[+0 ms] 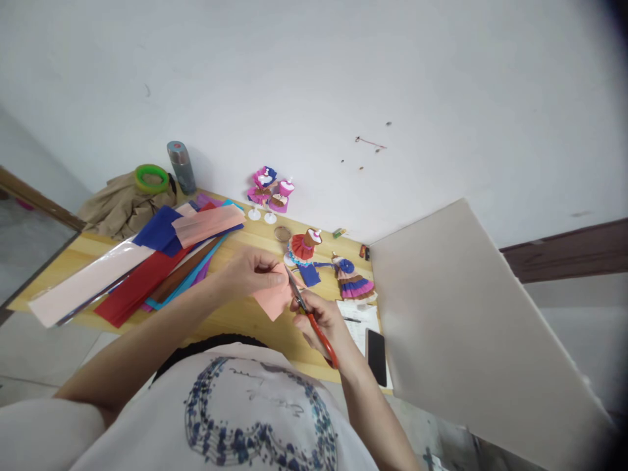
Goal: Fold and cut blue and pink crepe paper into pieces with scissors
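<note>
My left hand [252, 269] pinches a small folded piece of pink paper [275, 301] above the wooden table [235, 317]. My right hand [321, 320] grips red-handled scissors [309, 317], whose blades point up and touch the right edge of the pink paper. Both hands hover over the table's near middle, close to my chest.
A fan of coloured paper sheets [147, 268] lies at left, with a crumpled brown bag [120, 206], green tape ring [151, 176] and grey bottle [181, 167] behind. Small paper-dress figures [269, 190] stand by the wall. A black phone [376, 356] on papers and a large white board [471, 327] lie at right.
</note>
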A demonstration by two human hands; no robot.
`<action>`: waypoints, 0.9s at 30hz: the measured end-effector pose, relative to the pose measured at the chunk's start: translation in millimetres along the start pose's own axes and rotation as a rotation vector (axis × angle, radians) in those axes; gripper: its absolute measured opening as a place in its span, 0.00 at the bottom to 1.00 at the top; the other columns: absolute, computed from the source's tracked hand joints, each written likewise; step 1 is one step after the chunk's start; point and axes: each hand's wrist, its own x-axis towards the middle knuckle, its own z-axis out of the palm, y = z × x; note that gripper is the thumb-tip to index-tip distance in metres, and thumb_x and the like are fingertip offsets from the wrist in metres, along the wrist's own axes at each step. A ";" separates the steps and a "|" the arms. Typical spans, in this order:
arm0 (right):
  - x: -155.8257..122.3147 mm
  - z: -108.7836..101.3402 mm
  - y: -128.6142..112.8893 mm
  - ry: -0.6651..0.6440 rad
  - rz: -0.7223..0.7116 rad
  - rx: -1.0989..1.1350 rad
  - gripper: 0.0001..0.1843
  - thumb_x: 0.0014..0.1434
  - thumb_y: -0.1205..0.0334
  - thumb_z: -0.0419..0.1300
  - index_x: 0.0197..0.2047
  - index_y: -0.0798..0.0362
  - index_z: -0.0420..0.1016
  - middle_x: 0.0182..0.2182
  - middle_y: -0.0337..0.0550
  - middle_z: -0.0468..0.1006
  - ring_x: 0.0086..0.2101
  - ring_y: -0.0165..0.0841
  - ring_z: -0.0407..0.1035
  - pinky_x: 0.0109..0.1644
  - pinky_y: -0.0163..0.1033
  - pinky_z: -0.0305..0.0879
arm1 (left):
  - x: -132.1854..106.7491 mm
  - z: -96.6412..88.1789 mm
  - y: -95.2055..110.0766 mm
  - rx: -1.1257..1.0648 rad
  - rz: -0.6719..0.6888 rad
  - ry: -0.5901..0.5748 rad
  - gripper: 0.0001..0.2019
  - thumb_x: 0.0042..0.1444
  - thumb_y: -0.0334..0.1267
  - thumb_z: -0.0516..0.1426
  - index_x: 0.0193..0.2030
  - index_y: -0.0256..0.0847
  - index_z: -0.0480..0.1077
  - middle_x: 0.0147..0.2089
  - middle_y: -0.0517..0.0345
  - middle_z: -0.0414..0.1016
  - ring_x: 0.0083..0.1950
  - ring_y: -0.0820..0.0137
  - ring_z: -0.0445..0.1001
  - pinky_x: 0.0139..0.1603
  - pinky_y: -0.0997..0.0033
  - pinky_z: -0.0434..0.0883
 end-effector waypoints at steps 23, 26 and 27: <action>0.0 0.7 6.3 0.012 -0.035 -0.042 0.25 0.55 0.38 0.64 0.34 0.54 0.73 0.24 0.34 0.63 0.22 0.25 0.52 0.27 0.33 0.51 | -0.7 -3.3 5.4 0.051 -0.031 -0.180 0.08 0.49 0.39 0.60 0.22 0.38 0.71 0.25 0.58 0.77 0.32 0.66 0.76 0.33 0.72 0.69; 0.2 0.5 7.5 0.016 -0.051 -0.058 0.25 0.56 0.37 0.64 0.34 0.54 0.73 0.24 0.35 0.63 0.23 0.26 0.53 0.27 0.33 0.52 | -1.1 -3.3 5.0 0.060 -0.031 -0.171 0.08 0.48 0.39 0.60 0.22 0.38 0.70 0.25 0.59 0.75 0.31 0.68 0.75 0.32 0.72 0.68; 0.5 0.6 7.6 0.018 -0.056 -0.060 0.26 0.55 0.36 0.64 0.33 0.54 0.73 0.24 0.35 0.63 0.23 0.26 0.53 0.27 0.33 0.52 | -1.2 -3.4 4.8 0.060 -0.033 -0.173 0.09 0.48 0.39 0.60 0.22 0.38 0.70 0.25 0.59 0.75 0.31 0.68 0.74 0.32 0.72 0.68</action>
